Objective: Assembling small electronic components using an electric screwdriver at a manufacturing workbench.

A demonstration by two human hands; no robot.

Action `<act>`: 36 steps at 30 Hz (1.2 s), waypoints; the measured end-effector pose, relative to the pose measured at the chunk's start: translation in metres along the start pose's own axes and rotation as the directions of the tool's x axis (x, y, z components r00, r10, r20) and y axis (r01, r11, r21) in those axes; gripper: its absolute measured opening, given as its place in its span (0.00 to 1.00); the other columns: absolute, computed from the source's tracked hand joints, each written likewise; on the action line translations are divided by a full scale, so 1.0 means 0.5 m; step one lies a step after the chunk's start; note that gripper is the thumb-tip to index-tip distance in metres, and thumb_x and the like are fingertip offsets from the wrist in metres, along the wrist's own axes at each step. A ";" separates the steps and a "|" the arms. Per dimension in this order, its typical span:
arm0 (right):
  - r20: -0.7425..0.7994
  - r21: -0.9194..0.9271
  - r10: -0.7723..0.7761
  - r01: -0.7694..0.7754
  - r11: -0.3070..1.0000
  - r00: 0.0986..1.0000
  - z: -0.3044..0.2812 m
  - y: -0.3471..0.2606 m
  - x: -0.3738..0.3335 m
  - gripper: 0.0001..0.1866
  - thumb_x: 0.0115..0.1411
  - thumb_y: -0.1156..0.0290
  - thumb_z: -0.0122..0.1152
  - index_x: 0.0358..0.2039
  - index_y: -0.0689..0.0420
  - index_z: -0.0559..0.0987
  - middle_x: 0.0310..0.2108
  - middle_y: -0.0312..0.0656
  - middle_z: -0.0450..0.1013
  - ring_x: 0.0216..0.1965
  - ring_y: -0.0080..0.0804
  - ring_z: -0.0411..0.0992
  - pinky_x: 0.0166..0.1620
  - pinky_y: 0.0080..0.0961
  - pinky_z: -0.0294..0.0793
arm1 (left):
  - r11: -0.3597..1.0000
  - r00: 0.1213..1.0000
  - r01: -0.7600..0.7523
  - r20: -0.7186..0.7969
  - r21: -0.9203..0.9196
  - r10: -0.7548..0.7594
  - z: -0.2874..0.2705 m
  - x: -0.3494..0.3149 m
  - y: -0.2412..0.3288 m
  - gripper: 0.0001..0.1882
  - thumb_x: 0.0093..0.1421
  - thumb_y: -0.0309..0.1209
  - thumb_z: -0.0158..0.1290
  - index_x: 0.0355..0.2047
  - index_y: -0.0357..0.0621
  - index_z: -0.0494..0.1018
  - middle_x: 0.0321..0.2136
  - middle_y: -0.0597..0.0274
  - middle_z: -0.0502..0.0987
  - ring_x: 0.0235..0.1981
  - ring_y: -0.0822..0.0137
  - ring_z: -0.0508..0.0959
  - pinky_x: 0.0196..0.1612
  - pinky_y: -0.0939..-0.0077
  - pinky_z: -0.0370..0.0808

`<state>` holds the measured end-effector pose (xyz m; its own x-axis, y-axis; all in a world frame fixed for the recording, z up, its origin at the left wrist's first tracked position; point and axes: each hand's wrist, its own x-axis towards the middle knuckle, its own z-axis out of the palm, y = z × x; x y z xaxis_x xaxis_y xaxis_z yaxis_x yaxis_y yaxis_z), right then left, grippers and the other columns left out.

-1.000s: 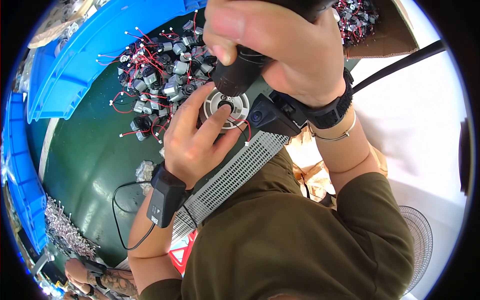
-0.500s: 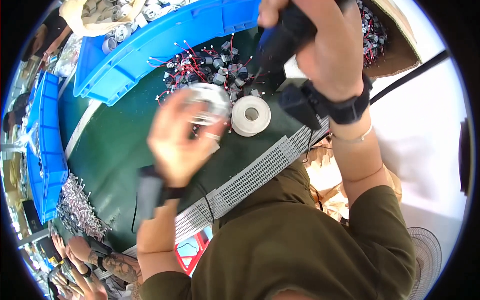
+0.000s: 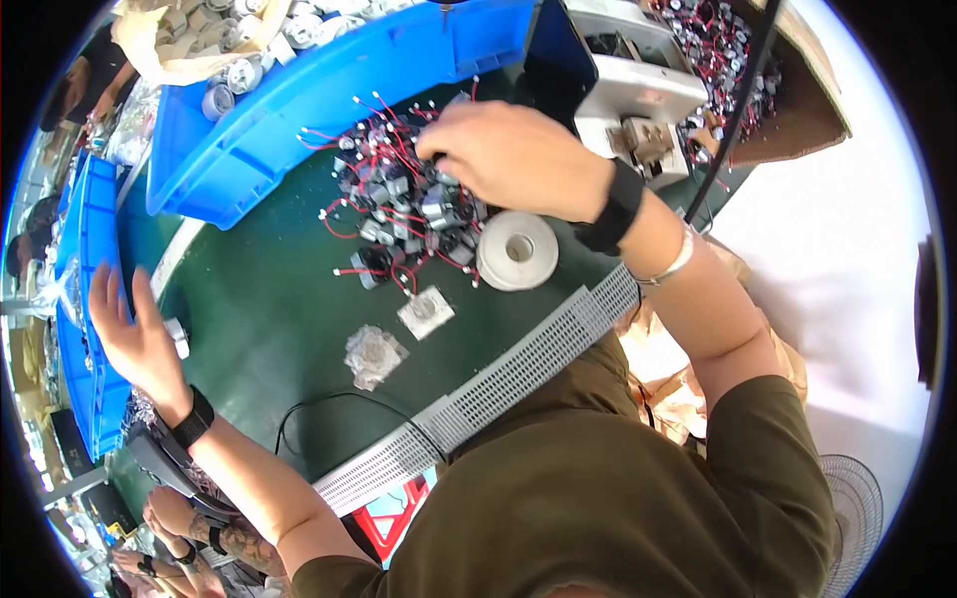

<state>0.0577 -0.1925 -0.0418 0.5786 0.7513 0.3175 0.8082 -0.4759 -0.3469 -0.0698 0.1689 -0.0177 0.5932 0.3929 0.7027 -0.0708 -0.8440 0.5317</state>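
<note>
My left hand (image 3: 140, 344) is out at the far left with its fingers spread and nothing in them. Beside it, partly hidden, a small white round part (image 3: 177, 337) sits on the green table, close to the blue bin. Over a pile of small grey motors with red wires (image 3: 399, 204) reaches my right hand (image 3: 518, 159). Its fingers are bent together at the top of the pile, and what they pinch, if anything, is hidden. A white ring-shaped roll (image 3: 518, 249) lies just below that hand, touching the motors' edge.
A large blue bin (image 3: 269, 130) stands behind the motors, another blue bin (image 3: 95, 299) at left. Nearer lie a white square pad (image 3: 427, 312) and crumpled clear plastic (image 3: 375, 356). A cardboard box (image 3: 797, 120) of motors is at right. Co-workers' hands (image 3: 169, 513) show lower left.
My left hand has moved left and let go of the white round part. My right hand has put aside the dark hand tool and come down over the motors.
</note>
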 end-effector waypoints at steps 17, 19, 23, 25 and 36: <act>-0.097 0.906 0.383 -0.077 0.416 0.919 -0.075 0.001 -0.019 0.11 0.56 0.81 0.59 0.40 0.62 0.74 0.35 0.40 0.71 0.33 0.21 0.71 0.35 0.18 0.74 | 0.701 0.471 -0.699 0.830 0.144 0.299 0.608 0.380 -0.008 0.15 0.50 0.30 0.51 0.40 0.42 0.74 0.34 0.45 0.77 0.38 0.50 0.78 0.42 0.59 0.73; 0.020 0.993 0.450 -0.071 0.095 0.893 -0.075 -0.021 -0.015 0.08 0.59 0.78 0.55 0.40 0.60 0.72 0.34 0.39 0.70 0.35 0.23 0.70 0.35 0.21 0.77 | 0.653 0.597 -0.757 0.439 0.029 0.672 0.641 0.379 -0.137 0.13 0.56 0.34 0.44 0.36 0.43 0.75 0.32 0.47 0.77 0.36 0.48 0.78 0.42 0.60 0.74; 0.110 0.982 0.475 -0.023 -0.185 0.873 -0.073 -0.013 -0.038 0.11 0.63 0.71 0.53 0.45 0.59 0.72 0.36 0.39 0.70 0.33 0.24 0.70 0.37 0.25 0.76 | 0.590 0.303 -0.789 0.726 -0.173 0.618 0.581 0.404 -0.094 0.12 0.53 0.34 0.54 0.33 0.38 0.74 0.29 0.45 0.76 0.31 0.47 0.76 0.36 0.60 0.73; 0.089 0.949 0.455 0.064 -0.309 0.886 -0.063 0.007 -0.069 0.13 0.63 0.72 0.53 0.48 0.59 0.71 0.41 0.42 0.71 0.38 0.28 0.73 0.41 0.27 0.76 | 0.680 0.455 -0.732 0.709 -0.046 0.538 0.498 0.357 0.049 0.13 0.53 0.35 0.57 0.31 0.36 0.73 0.25 0.49 0.75 0.26 0.52 0.75 0.33 0.63 0.72; 0.020 0.986 0.438 0.056 -0.160 0.899 -0.040 -0.015 -0.147 0.13 0.57 0.81 0.56 0.43 0.58 0.69 0.41 0.43 0.72 0.37 0.27 0.72 0.42 0.22 0.72 | 0.759 0.526 0.295 0.762 -0.580 0.378 0.184 -0.061 0.270 0.21 0.50 0.34 0.63 0.42 0.39 0.72 0.37 0.59 0.76 0.37 0.67 0.76 0.41 0.72 0.73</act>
<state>0.0113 -0.2534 -0.0450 0.8716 0.4764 0.1160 -0.2049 0.5687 -0.7966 -0.0234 0.0093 -0.0108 0.8963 -0.3903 0.2106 -0.3442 -0.3130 0.8852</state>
